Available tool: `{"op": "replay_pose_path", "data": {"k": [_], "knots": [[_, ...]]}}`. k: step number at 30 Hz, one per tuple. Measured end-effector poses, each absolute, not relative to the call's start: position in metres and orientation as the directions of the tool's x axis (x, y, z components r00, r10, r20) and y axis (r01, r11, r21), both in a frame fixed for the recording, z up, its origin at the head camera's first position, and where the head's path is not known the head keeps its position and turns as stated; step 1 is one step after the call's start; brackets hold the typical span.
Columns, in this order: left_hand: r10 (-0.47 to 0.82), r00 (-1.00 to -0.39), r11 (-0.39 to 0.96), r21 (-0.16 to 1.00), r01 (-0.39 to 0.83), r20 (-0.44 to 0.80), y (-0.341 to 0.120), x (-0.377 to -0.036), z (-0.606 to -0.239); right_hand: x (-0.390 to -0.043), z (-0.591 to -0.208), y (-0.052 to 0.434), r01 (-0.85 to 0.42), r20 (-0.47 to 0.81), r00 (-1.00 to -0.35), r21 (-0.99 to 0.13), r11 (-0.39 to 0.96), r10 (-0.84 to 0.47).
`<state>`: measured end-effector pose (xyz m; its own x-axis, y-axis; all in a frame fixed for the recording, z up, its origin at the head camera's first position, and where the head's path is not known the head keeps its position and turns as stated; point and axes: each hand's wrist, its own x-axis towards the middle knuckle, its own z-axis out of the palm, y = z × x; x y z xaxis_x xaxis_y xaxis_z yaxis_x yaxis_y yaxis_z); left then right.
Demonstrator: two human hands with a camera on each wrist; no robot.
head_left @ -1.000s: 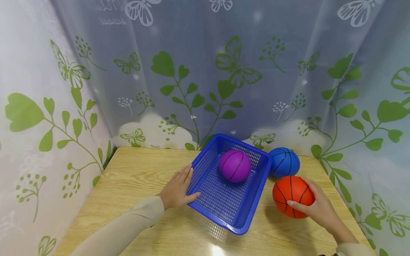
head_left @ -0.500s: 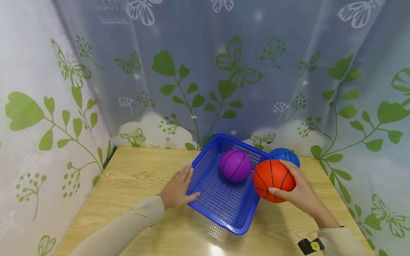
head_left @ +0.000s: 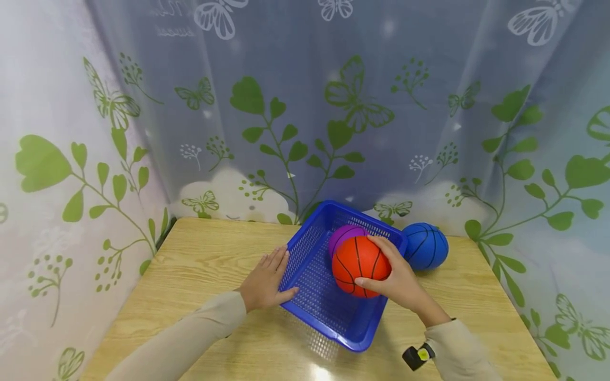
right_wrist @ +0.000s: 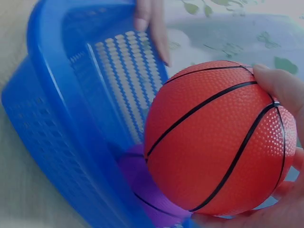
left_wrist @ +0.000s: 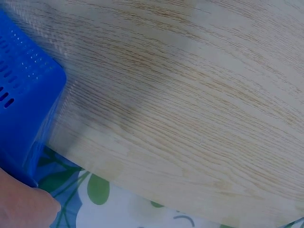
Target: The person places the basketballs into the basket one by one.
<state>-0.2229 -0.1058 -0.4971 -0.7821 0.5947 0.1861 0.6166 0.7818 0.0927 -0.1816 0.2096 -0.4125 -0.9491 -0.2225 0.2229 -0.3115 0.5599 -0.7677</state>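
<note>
A wooden table (head_left: 200,275) bore a blue basket (head_left: 310,275), steadied at its nine o'clock wall by the flat, straight-fingered left hand (head_left: 264,283). The right hand (head_left: 397,280) gripped an orange ball (head_left: 357,264) over the basket, in front of a purple ball (head_left: 340,235); a blue ball (head_left: 426,246) sat at three o'clock.

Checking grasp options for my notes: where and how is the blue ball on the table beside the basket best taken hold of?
Take the blue rubber ball with black seams across its widest middle, coming from above and the right. Its left side sits close to the blue plastic mesh basket, the curtain is close behind, and only the top and right look free. A wide grip probably suits its round shape.
</note>
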Motion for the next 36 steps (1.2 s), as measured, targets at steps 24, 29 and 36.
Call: {"op": "replay_pose_path", "data": {"k": [24, 29, 36], "knots": [[0.595, -0.773, 0.779, 0.082, 0.622, 0.222, -0.106, -0.224, -0.502, -0.19, -0.485, 0.163, -0.301, 0.099, -0.927, -0.769, 0.563, -0.362], [0.591, -0.775, 0.783, 0.072, 0.618, 0.222, -0.107, -0.225, -0.505, -0.19, -0.485, 0.164, -0.291, 0.084, -0.927, -0.777, 0.558, -0.366], [0.599, -0.762, 0.773, 0.073, 0.631, 0.247, -0.107, -0.226, -0.506, -0.191, -0.484, 0.164, -0.283, 0.076, -0.929, -0.776, 0.564, -0.362]]}}
